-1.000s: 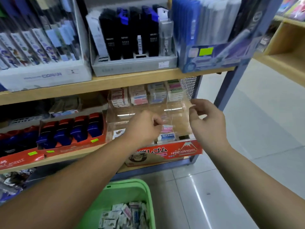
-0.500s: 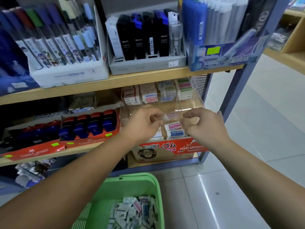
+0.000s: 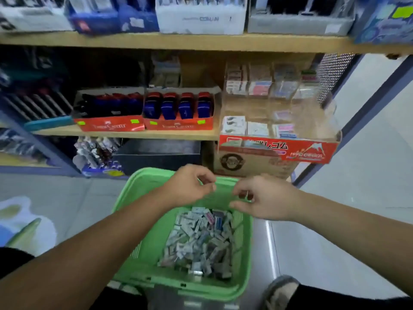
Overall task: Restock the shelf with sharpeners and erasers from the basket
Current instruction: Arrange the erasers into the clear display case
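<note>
A green basket [image 3: 167, 280] stands on the floor below me, with a pile of small wrapped erasers and sharpeners [image 3: 199, 240] inside. My left hand [image 3: 187, 186] and my right hand [image 3: 263, 200] hover side by side over its far rim, fingers loosely curled, and I see nothing held in either. On the shelf above right, a clear tiered display [image 3: 279, 108] holds rows of erasers over a red eraser carton [image 3: 277, 151]. Two red boxes of blue sharpeners [image 3: 178, 108] sit left of it.
A wooden shelf board [image 3: 125, 134] carries the red boxes; a higher shelf [image 3: 178, 42] holds pen boxes. The blue shelf post [image 3: 368, 104] slants down at the right beside tiled floor. A shoe [image 3: 281, 289] shows at bottom right, and a plastic bag [image 3: 20, 222] at left.
Both hands have dropped from the clear display on the shelf down to the basket. The view has tilted downward, so the basket now fills the lower middle.
</note>
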The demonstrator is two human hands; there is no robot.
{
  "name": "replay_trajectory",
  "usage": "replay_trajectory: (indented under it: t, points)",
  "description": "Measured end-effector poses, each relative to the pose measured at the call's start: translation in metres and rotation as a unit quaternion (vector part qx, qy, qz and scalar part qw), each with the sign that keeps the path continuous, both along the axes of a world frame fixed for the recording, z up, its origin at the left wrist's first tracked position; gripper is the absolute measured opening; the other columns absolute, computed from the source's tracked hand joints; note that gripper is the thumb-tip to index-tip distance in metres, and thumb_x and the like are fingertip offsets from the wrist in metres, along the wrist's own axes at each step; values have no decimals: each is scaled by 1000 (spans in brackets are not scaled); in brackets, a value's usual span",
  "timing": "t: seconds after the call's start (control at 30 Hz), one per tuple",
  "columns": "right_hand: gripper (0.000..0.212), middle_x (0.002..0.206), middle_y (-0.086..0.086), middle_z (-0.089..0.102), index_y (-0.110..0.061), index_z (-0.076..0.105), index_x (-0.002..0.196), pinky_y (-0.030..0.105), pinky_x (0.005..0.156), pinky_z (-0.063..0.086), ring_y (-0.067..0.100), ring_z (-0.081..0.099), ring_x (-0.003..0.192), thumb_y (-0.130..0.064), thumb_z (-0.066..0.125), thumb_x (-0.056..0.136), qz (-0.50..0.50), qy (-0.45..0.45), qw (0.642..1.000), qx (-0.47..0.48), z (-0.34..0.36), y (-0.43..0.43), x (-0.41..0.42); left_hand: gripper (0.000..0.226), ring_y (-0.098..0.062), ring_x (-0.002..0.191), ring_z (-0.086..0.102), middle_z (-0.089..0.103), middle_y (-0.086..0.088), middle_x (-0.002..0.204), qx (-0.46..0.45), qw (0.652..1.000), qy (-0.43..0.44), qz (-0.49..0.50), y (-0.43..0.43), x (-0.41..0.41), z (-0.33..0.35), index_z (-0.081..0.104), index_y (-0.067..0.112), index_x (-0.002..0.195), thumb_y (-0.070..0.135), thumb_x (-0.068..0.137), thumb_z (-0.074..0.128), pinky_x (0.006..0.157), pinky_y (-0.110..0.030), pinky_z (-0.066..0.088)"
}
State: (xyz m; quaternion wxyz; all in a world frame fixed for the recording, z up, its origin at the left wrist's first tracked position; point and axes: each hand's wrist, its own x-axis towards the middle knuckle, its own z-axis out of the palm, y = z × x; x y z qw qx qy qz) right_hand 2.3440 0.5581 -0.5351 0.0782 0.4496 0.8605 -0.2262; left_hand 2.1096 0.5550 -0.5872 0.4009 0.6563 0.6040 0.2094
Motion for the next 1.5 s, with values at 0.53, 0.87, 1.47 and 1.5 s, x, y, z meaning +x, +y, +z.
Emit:
replay_trajectory:
  t: [0.53,0.87,1.47,1.5]
  points:
    - [106,172,10,-21,-50,1,162,72,122,15,43,-6,159,-51,76,88,149,-295,938,-107,-224,-17,-94,76,-21,111,64,65,-9,134,-289,952,104,2,-88,-92,-171,58,14,142,28,75,92,95,-29,50]
    - [58,143,8,54,-39,43,150,46,107,42,33,45,136,-35,68,98,176,-249,952,-41,-235,-18,-113,89,-25,129,57,53,-6,151,-283,950,124,-52,-86,-87,-186,50,15,150,31,74,93,101,-28,45]
    - [9,106,10,71,-18,75,100,31,75,49,26,65,93,-14,69,95,-144,-51,973,-174,-200,23,-78,94,-34,114,59,50,-11,132,-194,968,154,-45,-59,-15,-232,38,27,140,41,64,91,93,-43,54]
    - [9,103,9,70,-16,75,101,30,74,48,25,64,90,-14,68,96,-164,-54,969,-174,-204,23,-80,83,-32,109,60,54,-9,126,-184,971,145,-38,-58,-16,-234,44,24,135,36,67,89,89,-40,54]
